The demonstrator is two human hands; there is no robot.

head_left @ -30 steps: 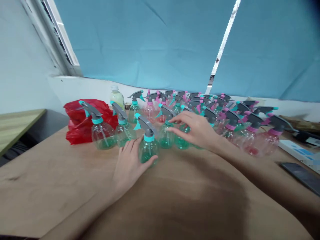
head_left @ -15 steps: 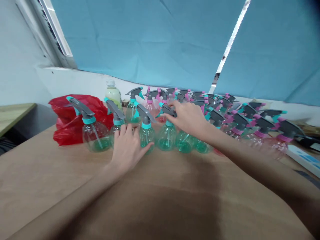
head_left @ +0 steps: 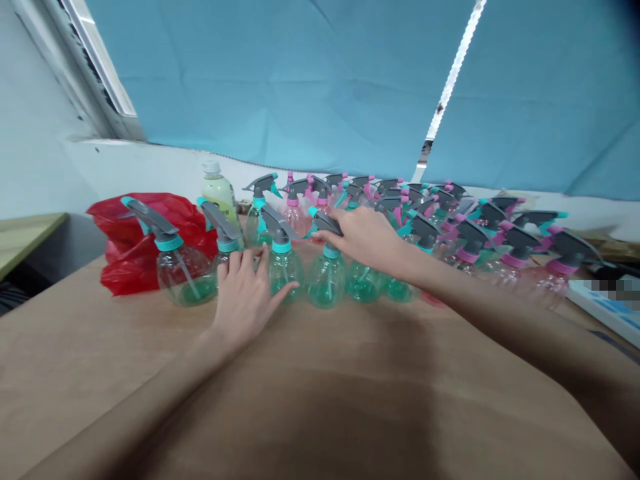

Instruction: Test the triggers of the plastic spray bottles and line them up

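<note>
Green, see-through plastic forms the spray bottle [head_left: 327, 280] we are handling; it stands upright on the table [head_left: 310, 360], in the front row. Our right hand [head_left: 365, 237] sits over its grey spray head [head_left: 327, 223], thumb and fingers drawn in and seemingly pinching it, with the body below ungripped. Just beside it, to the left, stands a second green bottle [head_left: 286, 270]. Our left hand [head_left: 245, 287] is spread next to that one, thumb across its lower front; we cannot tell whether they touch. We judge the step to be positioning the first bottle by its head; the next move seems to call for a steady, upright hold that spares its neighbours. Farther out are pink-collared bottles [head_left: 511, 260] on the right and a red bag [head_left: 129, 268] on the left.
</note>
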